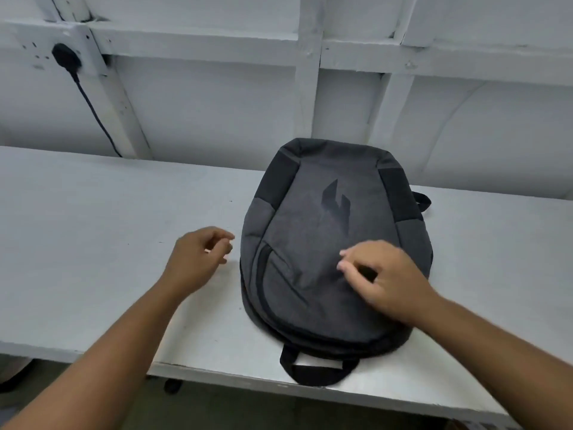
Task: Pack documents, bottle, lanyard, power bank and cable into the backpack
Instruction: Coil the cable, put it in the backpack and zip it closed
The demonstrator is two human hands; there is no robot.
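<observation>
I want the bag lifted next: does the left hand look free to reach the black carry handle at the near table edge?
Probably yes: the left hand is empty beside the grey fabric backpack, and nothing covers the black carry handle.

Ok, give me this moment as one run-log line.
backpack: flat on table, looks zipped | left hand: empty, beside backpack | right hand: on backpack front | loose items: none in view
</observation>
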